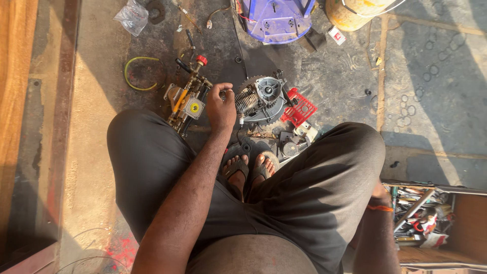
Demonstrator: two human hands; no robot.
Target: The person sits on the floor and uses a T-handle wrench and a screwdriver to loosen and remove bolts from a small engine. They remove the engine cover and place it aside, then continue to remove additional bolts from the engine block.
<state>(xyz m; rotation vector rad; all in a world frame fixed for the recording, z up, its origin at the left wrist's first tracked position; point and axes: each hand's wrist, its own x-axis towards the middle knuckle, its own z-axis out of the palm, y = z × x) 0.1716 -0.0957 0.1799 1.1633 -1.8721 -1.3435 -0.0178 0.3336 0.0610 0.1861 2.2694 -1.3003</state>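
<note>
My left hand [220, 105] reaches out over the ground between a brass and yellow pump assembly [186, 101] and a small grey engine [261, 99] with cooling fins and a toothed wheel. Its fingers are curled, and thumb and forefinger pinch a small metal piece right by the engine's finned side. My right hand [378, 192] hangs low behind my right knee next to an open box of tools [418, 215]. Only its back and the wrist with an orange thread show, and its fingers are hidden.
A red plastic grille [299, 109] and dark engine parts [291, 144] lie in front of my sandalled feet. A yellow-green hose loop [139, 73], a blue plastic housing [276, 20], a yellow tank [355, 12] and a plastic bag [132, 16] lie farther off. A wooden edge runs along the left.
</note>
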